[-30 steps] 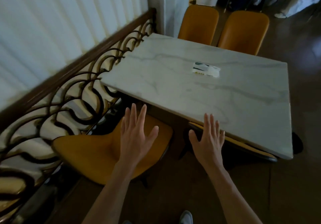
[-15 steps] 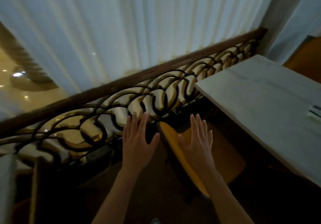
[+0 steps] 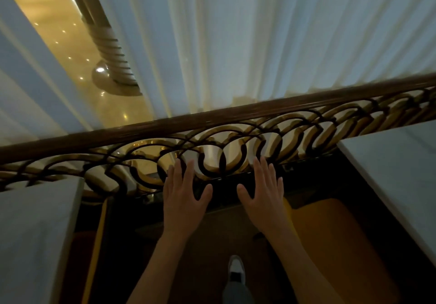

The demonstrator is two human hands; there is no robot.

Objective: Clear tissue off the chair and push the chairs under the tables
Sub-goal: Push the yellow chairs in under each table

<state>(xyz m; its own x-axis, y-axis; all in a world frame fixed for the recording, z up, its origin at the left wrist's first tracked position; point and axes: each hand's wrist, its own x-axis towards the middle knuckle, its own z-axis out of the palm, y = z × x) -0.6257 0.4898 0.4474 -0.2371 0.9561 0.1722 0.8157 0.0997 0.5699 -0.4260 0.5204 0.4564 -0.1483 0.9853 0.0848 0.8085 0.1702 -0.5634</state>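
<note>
Both hands — left hand (image 3: 182, 203), right hand (image 3: 263, 197) — hover flat, fingers (image 3: 177, 170) spread and holding nothing; the yellow chair (image 3: 330, 240) sits just right, beside the worktop (image 3: 401, 162).

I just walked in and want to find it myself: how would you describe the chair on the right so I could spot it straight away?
Find the dark wooden railing before the white curtain. Below it two pale tables flank a gap; the right table overhangs the chair. Its broad mustard seat shows, unlike the thin yellow edge at left.

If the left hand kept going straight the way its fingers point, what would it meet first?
Most likely the ornate railing: the left hand, open and empty, points at its scrollwork, though depth is unclear.
</note>
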